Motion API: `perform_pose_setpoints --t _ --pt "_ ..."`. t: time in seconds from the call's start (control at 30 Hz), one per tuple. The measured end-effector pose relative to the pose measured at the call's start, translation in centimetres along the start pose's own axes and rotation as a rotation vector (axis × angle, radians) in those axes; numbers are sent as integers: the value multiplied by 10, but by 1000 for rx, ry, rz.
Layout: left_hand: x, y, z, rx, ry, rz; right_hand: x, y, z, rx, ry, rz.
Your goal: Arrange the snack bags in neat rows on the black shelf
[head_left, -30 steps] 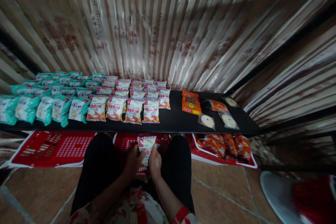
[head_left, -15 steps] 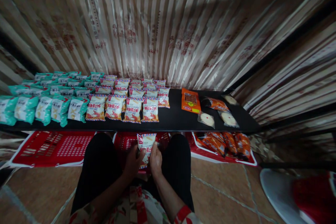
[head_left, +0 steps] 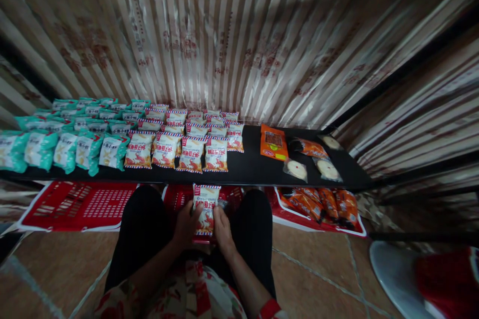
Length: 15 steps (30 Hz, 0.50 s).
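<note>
Between my knees I hold a small white snack bag (head_left: 206,209) with red lettering and an orange lower part, kept upright. My left hand (head_left: 187,224) grips its left side, and my right hand (head_left: 223,227) closes on its right edge. Just beyond, on the black shelf (head_left: 247,167), stand rows of matching white snack bags (head_left: 164,149). Left of those are rows of teal snack bags (head_left: 112,153). Below the held bag, a red basket (head_left: 175,197) shows partly between my legs.
On the shelf's right part lie an orange packet (head_left: 273,142), a black-and-orange packet (head_left: 310,148) and round pale wrapped cakes (head_left: 297,170). A red basket (head_left: 80,209) sits at left; another at right holds several orange packets (head_left: 329,203). Striped curtain (head_left: 239,50) hangs behind.
The held snack bag has shifted slightly left and up, and turned a little between my hands. Both hands keep their grip. The view has moved slightly; the shelf goods look unchanged.
</note>
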<state>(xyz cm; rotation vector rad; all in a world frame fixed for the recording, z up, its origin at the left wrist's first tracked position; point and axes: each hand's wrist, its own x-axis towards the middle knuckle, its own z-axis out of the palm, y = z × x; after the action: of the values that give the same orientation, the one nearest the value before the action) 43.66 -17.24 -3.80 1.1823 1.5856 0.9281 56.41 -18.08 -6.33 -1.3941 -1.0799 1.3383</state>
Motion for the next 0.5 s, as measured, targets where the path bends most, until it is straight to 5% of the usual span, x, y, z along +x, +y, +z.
perform_pose_setpoints --t 0.5 --pt "14 3 -1 -131 -11 -113 -14 -24 -8 185 -295 73"
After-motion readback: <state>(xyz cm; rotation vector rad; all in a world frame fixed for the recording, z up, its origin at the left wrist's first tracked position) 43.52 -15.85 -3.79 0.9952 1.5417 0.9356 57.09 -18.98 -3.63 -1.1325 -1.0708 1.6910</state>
